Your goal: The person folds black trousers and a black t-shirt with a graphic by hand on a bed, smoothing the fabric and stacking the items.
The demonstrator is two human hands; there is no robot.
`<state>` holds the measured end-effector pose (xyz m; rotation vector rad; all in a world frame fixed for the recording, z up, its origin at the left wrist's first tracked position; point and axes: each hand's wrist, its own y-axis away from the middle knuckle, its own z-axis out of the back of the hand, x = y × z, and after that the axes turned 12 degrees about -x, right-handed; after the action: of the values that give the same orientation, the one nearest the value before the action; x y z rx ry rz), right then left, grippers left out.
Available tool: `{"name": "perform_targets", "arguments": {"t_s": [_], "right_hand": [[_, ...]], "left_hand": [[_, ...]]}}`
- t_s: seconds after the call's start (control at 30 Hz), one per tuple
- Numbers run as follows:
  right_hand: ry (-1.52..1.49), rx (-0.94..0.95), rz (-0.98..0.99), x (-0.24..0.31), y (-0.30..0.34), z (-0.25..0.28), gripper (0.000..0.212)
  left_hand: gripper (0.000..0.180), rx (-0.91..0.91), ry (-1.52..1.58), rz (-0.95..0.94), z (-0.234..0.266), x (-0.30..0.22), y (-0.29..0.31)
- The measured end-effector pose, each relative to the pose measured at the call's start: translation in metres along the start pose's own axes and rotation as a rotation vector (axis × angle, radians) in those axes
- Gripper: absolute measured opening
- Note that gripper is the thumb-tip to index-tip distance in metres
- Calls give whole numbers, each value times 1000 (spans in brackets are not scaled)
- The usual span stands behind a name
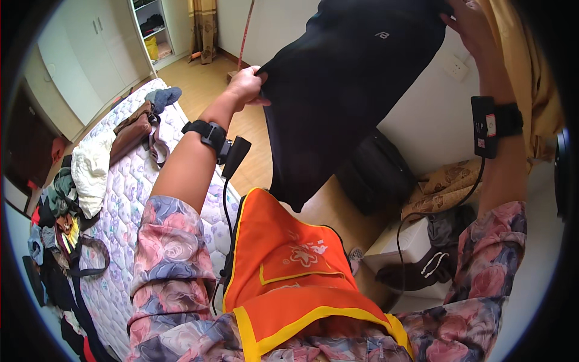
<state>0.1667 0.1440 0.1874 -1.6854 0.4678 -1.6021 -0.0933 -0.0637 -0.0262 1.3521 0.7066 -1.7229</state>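
Observation:
A black garment with a small pale logo hangs stretched out in front of me. Its exact kind I cannot make out. My left hand pinches one edge of it, thumb and fingers closed on the cloth. Higher up at the right, my right hand grips the opposite upper corner. Between my hands the cloth is spread fairly flat, and its lower end droops to a point just above my orange apron. The garment's top runs out of the picture.
To the left stands a bed with a quilted floral mattress, bearing white cloth and several heaped clothes. Behind it is a white wardrobe. A black bag, a white box and a yellowish curtain are at the right.

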Motion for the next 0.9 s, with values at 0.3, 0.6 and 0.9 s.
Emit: {"name": "perform_targets", "arguments": {"t_s": [0.3,0.6,0.9], "right_hand": [[20,156,420,76,-16,-71,23],[-636,842,125,195,132,-198,30],[-840,1728,218,222,320,-276,42]], "left_hand": [[25,-92,474,-80,45,13,-43],[41,-338,323,-313,223,106,21],[59,-1253,974,161,361,384,347]]}}
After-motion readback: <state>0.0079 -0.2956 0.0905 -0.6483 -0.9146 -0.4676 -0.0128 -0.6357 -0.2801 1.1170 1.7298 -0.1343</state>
